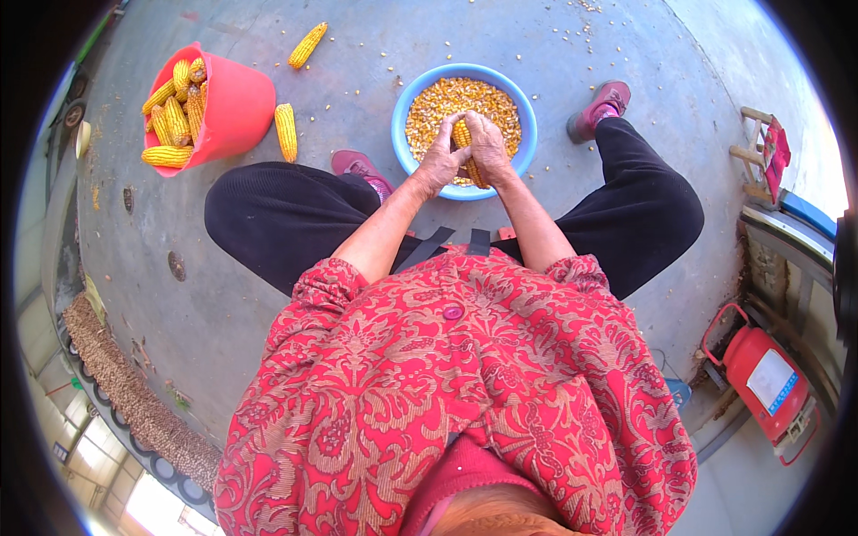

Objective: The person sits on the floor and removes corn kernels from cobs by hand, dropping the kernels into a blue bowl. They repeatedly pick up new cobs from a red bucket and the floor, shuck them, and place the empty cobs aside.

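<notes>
Both my hands hold one yellow corn cob (462, 136) over a round blue basin (400, 127). My left hand (440, 157) grips it from the left, and my right hand (488, 146) lies along its right side. The cob slants, its lower end showing below the fingers; part of it is hidden by them. Loose corn kernels (429, 107) fill much of the basin. To the left, a red bucket (241, 104) lies tipped on its side with several corn cobs (175, 120) in it. Two cobs, one upper (308, 45) and one lower (285, 132), lie on the floor beside it.
Kernels are scattered on the concrete floor (362, 114). My shoes stand on either side of the basin. A small wooden stool (749, 155) with a red cloth is at the right, and a red tank-like container (764, 375) at the lower right. A long brown heap (127, 375) runs along the lower left.
</notes>
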The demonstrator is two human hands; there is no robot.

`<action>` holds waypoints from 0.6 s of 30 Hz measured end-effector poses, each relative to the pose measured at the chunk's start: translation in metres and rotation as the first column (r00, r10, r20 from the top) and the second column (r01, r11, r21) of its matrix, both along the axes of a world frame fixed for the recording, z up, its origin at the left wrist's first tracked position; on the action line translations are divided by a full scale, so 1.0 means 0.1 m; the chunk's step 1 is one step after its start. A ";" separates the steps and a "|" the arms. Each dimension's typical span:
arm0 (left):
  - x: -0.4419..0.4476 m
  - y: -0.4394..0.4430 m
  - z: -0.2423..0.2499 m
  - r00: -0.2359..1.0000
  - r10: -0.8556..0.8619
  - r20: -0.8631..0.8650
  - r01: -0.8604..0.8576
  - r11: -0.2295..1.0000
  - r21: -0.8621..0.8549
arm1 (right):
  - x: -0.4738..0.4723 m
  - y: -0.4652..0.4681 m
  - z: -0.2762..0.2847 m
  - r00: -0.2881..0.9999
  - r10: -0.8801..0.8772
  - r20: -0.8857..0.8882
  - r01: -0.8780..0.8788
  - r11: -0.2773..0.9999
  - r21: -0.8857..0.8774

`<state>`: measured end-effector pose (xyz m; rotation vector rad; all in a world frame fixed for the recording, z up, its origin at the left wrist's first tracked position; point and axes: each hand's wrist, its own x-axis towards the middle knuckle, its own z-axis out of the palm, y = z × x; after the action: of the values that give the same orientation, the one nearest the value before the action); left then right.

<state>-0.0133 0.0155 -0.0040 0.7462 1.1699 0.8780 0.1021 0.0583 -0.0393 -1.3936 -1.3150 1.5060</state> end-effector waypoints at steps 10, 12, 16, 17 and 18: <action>0.04 -0.02 -0.35 0.955 0.036 -0.294 0.056 0.953 0.297 | -0.01 0.04 -0.20 0.997 0.074 0.035 -0.082 0.926 0.368; 0.05 -0.03 -0.39 0.949 0.029 -0.314 0.065 0.957 0.284 | 0.00 0.04 -0.27 0.987 0.064 0.148 -0.114 0.923 0.367; 0.04 -0.03 -0.36 0.984 0.039 -0.175 0.011 0.960 0.280 | -0.03 0.03 -0.23 0.996 -0.036 -0.078 0.039 0.999 0.031; 0.03 -0.02 -0.35 0.990 0.036 -0.136 -0.004 0.972 0.233 | -0.05 0.02 -0.19 0.965 -0.087 -0.246 0.078 0.996 -0.047; 0.03 -0.01 -0.35 0.995 0.035 -0.096 -0.017 0.983 0.185 | -0.06 0.01 -0.14 0.905 -0.182 -0.384 0.110 0.973 -0.204</action>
<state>-0.0106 0.0145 -0.0385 0.9352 1.1985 0.9893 0.0962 0.0594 -0.0538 -1.1742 -0.8209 1.7246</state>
